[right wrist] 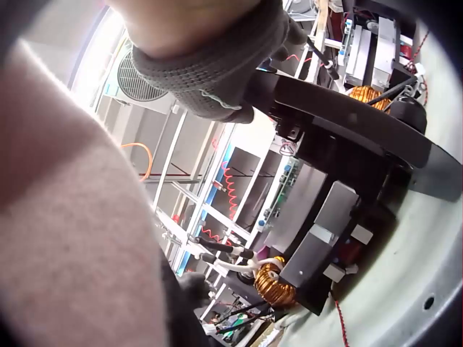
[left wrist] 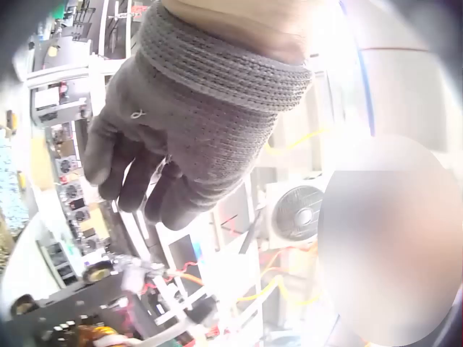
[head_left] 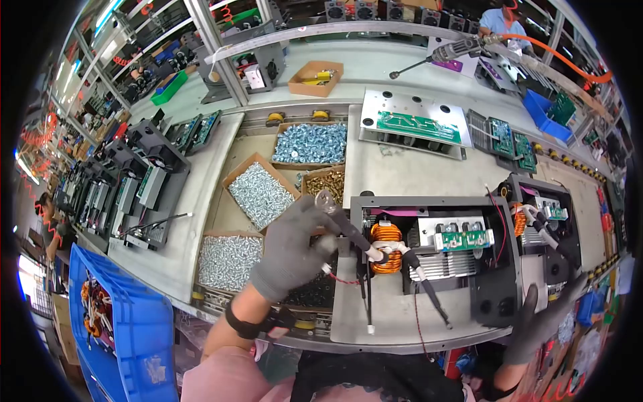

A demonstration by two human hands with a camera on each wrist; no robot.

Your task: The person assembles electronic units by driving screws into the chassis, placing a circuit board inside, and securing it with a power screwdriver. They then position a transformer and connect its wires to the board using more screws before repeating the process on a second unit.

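Left hand (head_left: 288,254): fingers loosely bent by lug (head_left: 325,200), seemingly empty.
Right hand (head_left: 544,325): fingers wide, near case (head_left: 429,200).
Lug: outside case's left wall; careless touch could drop it among screws (head_left: 326,181).
Coil (head_left: 386,236): inside case; tugged cable (head_left: 350,232) could strain it.

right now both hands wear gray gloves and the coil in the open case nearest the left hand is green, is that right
Not quite: the coil in that open case is copper-colored, not green, as the head view shows. The left hand and right hand do wear gray gloves.
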